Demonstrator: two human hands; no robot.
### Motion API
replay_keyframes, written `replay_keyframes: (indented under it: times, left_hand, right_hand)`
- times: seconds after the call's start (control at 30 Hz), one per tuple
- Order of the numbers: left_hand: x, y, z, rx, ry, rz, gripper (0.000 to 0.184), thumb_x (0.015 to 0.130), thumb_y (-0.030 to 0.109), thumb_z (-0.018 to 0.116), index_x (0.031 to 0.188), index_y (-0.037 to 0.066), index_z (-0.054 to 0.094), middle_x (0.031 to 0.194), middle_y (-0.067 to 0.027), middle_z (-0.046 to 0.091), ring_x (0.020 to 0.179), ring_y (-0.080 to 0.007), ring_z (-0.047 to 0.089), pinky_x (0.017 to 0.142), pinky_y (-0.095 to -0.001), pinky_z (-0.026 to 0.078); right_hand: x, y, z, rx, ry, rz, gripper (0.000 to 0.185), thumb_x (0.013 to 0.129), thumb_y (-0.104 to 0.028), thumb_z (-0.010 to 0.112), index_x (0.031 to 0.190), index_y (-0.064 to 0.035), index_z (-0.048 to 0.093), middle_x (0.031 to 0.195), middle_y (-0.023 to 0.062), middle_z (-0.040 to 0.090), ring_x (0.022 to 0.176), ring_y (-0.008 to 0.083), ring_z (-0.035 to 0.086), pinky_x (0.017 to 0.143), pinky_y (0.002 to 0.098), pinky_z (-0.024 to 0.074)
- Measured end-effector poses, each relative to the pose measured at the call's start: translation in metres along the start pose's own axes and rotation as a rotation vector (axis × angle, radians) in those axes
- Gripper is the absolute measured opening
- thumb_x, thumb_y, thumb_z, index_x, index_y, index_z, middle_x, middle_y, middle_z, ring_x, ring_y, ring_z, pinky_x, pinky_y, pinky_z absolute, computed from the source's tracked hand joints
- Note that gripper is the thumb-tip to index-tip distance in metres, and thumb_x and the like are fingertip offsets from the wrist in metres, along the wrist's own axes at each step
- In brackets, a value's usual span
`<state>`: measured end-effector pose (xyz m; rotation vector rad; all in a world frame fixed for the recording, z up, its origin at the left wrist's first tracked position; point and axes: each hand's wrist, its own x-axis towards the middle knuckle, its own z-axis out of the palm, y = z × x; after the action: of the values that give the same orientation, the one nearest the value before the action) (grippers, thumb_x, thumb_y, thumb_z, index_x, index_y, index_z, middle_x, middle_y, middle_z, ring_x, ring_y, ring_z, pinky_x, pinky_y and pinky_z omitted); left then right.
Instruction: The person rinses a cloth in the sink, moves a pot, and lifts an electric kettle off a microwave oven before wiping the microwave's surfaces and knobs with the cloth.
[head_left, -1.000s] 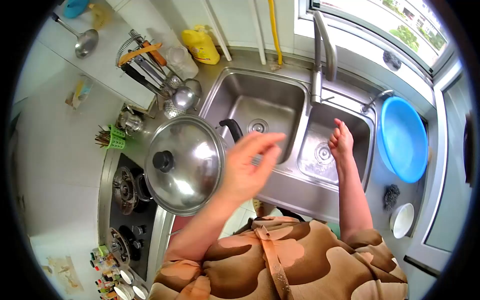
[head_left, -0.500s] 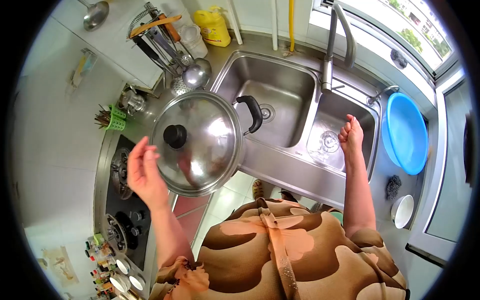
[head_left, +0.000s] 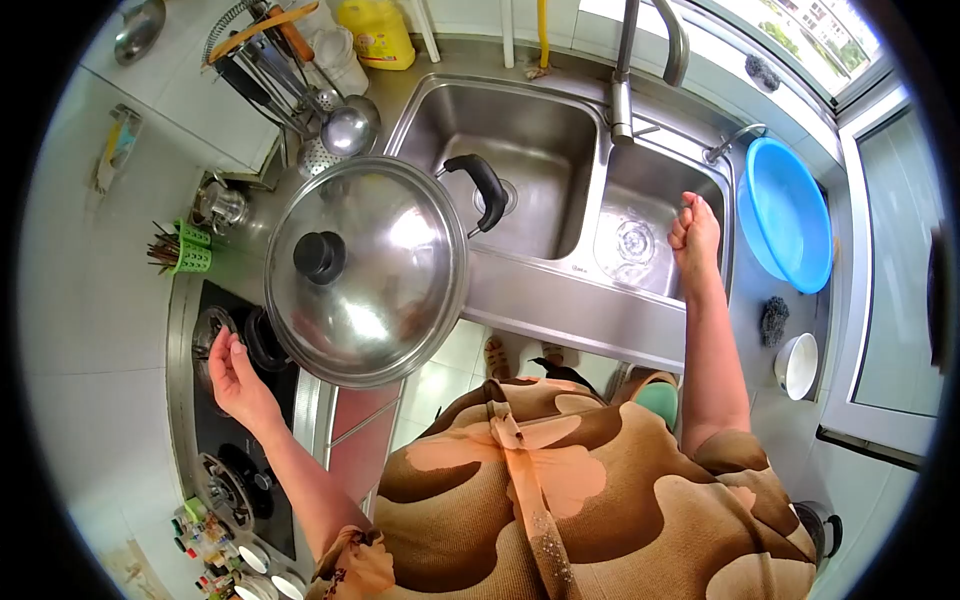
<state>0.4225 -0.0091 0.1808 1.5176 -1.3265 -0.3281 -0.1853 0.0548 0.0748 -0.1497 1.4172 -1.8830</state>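
Note:
A large steel pot with a steel lid stands on the counter beside the sink. Its lid has a black knob, and black side handles show at the right and left. My left hand is just left of the pot, over the stove and near the left handle. The fingers are slightly bent and apart, with nothing in them. Over the smaller sink basin, my right hand is closed in a loose fist, and nothing shows in it.
The larger basin lies beside the pot, a faucet behind. Ladles hang at back left. On the right are a blue basin, a scrubber and a white bowl. The stove is at left.
My left hand has moved left and down, off the lid's edge to beside the pot's left handle. The view has shifted slightly. My right hand stays fisted over the small basin.

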Motion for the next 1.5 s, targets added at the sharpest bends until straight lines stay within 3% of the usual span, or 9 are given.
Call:
replay_keyframes:
  times: [0.23, 0.5, 0.7, 0.87, 1.1, 1.17, 1.27, 1.4, 1.5]
  left_hand:
    - [-0.001, -0.022, 0.0, 0.013, -0.027, -0.028, 0.028, 0.099, 0.01, 0.057, 0.125, 0.002, 0.062, 0.12, -0.0089, 0.065, 0.11, -0.0159, 0.06, 0.097, -0.0289, 0.046]
    - [-0.004, -0.03, -0.001, 0.084, -0.055, -0.01, 0.027, 0.098, 0.011, 0.058, 0.124, 0.003, 0.063, 0.118, -0.0074, 0.064, 0.106, -0.0157, 0.061, 0.095, -0.0294, 0.047]
    - [-0.006, -0.04, 0.0, 0.044, 0.02, 0.063, 0.024, 0.093, 0.006, 0.061, 0.117, 0.004, 0.066, 0.11, -0.0039, 0.062, 0.097, -0.0129, 0.058, 0.087, -0.0266, 0.046]
    - [-0.011, -0.03, 0.004, 0.069, 0.114, 0.133, 0.023, 0.09, 0.002, 0.061, 0.112, 0.002, 0.067, 0.114, -0.0076, 0.063, 0.104, -0.0182, 0.059, 0.09, -0.0303, 0.046]
    - [-0.021, -0.008, 0.003, 0.129, 0.193, 0.244, 0.028, 0.086, 0.002, 0.064, 0.113, 0.002, 0.066, 0.113, -0.0126, 0.062, 0.106, -0.0263, 0.057, 0.096, -0.0356, 0.044]
    - [-0.02, -0.019, 0.003, 0.066, 0.224, 0.132, 0.032, 0.088, 0.005, 0.064, 0.12, 0.004, 0.063, 0.118, -0.0105, 0.061, 0.107, -0.0244, 0.056, 0.096, -0.0349, 0.043]
    - [-0.021, -0.047, 0.008, -0.222, 0.233, -0.135, 0.03, 0.093, 0.011, 0.062, 0.123, 0.005, 0.062, 0.118, -0.0068, 0.058, 0.105, -0.0156, 0.056, 0.089, -0.0289, 0.046]
    - [-0.028, -0.051, 0.011, -0.293, 0.205, -0.203, 0.031, 0.096, 0.014, 0.061, 0.124, 0.004, 0.06, 0.116, -0.0063, 0.059, 0.1, -0.015, 0.057, 0.086, -0.0281, 0.048]
    - [-0.035, -0.041, 0.013, -0.342, 0.208, -0.16, 0.03, 0.096, 0.012, 0.06, 0.124, 0.002, 0.059, 0.12, -0.0093, 0.057, 0.104, -0.0174, 0.058, 0.091, -0.0299, 0.047]
  right_hand:
    - [-0.011, 0.003, -0.001, -0.015, 0.002, -0.04, 0.024, 0.106, -0.027, 0.04, 0.104, -0.008, 0.055, 0.056, -0.0038, 0.031, 0.04, 0.0075, 0.023, 0.036, 0.0251, 0.0174]
    - [-0.021, 0.005, 0.001, -0.011, 0.014, -0.037, 0.024, 0.106, -0.027, 0.041, 0.103, -0.0082, 0.056, 0.055, -0.0041, 0.031, 0.04, 0.0075, 0.023, 0.036, 0.0255, 0.0171]
    - [-0.017, 0.015, 0.005, -0.06, -0.004, -0.061, 0.022, 0.104, -0.028, 0.047, 0.103, -0.0094, 0.057, 0.054, -0.0051, 0.032, 0.039, 0.0067, 0.024, 0.035, 0.0245, 0.017]
    - [-0.011, 0.022, 0.009, -0.05, -0.044, -0.043, 0.022, 0.104, -0.03, 0.047, 0.102, -0.0107, 0.058, 0.054, -0.006, 0.028, 0.039, 0.0061, 0.022, 0.034, 0.0241, 0.0165]
    - [0.014, 0.043, -0.011, 0.034, -0.167, 0.159, 0.038, 0.105, -0.026, 0.046, 0.139, -0.0106, 0.046, 0.06, -0.0063, 0.032, 0.043, 0.0049, 0.026, 0.036, 0.0206, 0.0214]
    - [0.029, 0.049, -0.021, -0.028, -0.218, 0.144, 0.041, 0.103, -0.019, 0.047, 0.143, -0.0095, 0.043, 0.079, -0.0022, 0.05, 0.048, 0.0041, 0.035, 0.038, 0.019, 0.0282]
    - [0.035, 0.045, -0.005, -0.04, -0.141, 0.142, 0.042, 0.101, -0.009, 0.046, 0.143, -0.0085, 0.044, 0.083, -0.0018, 0.053, 0.049, 0.0036, 0.04, 0.039, 0.0175, 0.0345]
    - [0.0, 0.031, 0.052, -0.04, 0.011, 0.189, 0.043, 0.101, -0.005, 0.04, 0.143, -0.0091, 0.043, 0.086, -0.0004, 0.055, 0.055, 0.004, 0.046, 0.041, 0.0182, 0.0392]
    - [0.039, 0.037, 0.015, -0.144, -0.208, 0.212, 0.04, 0.103, -0.011, 0.042, 0.143, -0.0124, 0.044, 0.079, -0.0042, 0.051, 0.052, 0.0038, 0.042, 0.04, 0.0196, 0.0355]
